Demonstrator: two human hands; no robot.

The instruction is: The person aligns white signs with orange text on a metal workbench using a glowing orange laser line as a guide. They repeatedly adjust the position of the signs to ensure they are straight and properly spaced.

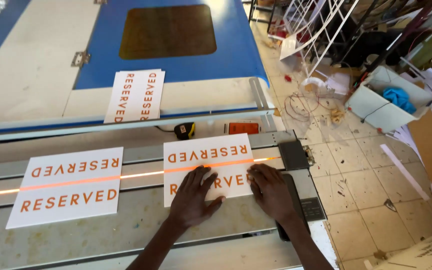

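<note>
Where hands [231, 192] press: white box [387, 102], blue cloth [399, 97].

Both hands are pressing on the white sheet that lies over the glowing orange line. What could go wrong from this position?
1. The left hand and the right hand lie flat on the right white sheet, their fingers close to the glowing orange line; if that line is hot, they could get burnt.
2. Uneven pressure may slide the sheet, so the line no longer runs between its two rows of lettering.
3. The left white sheet lies unheld and could shift.
</note>
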